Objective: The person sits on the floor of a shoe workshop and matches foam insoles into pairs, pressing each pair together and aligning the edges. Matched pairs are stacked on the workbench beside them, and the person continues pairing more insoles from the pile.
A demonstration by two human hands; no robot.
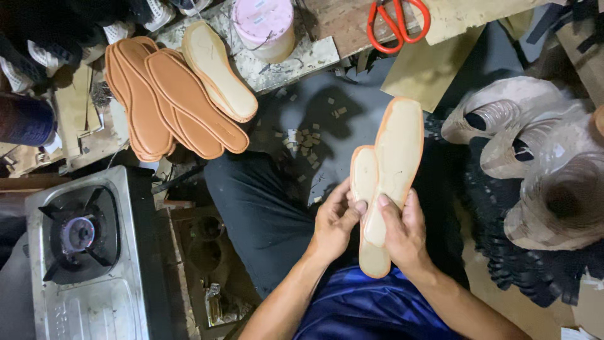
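Your left hand [335,221] and right hand [402,232] both pinch two pale shoe soles [389,170] over your lap, each grip pressed on them. More tan soles [170,94] lie stacked on the worktop [296,60] at its left edge, near the gas stove [82,252].

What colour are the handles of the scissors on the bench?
Bright orange-red. The scissors lie at the top of the head view, the only view.

Pink-lidded round tub [264,25] on bench, top centre; clear plastic bags [535,157] bunched at right.
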